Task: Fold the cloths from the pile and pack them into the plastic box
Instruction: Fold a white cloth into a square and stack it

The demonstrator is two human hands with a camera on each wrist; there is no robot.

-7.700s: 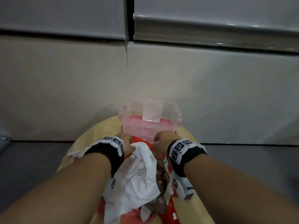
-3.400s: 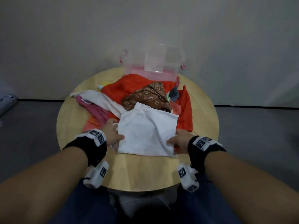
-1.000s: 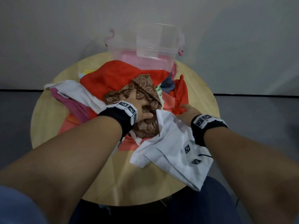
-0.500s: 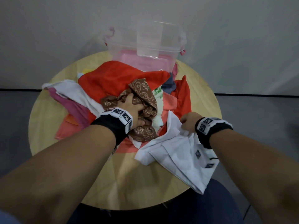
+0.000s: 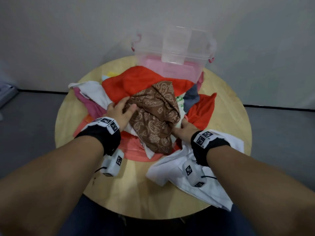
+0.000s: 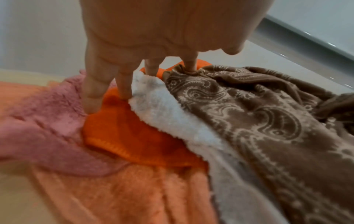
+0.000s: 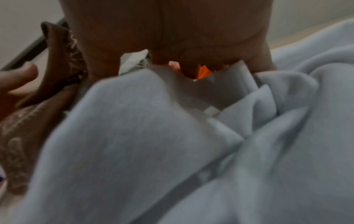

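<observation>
No words, brand names or numbers can be read. Black-and-white square code tags (image 5: 113, 126) mark both wristbands (image 5: 100, 136); faint embossing on the pink panel (image 5: 177, 69) seen through the plastic box (image 5: 150, 43) is illegible.

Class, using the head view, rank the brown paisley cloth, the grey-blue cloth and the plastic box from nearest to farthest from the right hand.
1. brown paisley cloth: right beside the right hand, on its left.
2. grey-blue cloth: ahead of the hand, short of the box.
3. plastic box: at the far edge of the table.

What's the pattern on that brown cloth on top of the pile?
Pale paisley swirls with small flowers cover the brown cloth; clearest in the left wrist view.
</observation>
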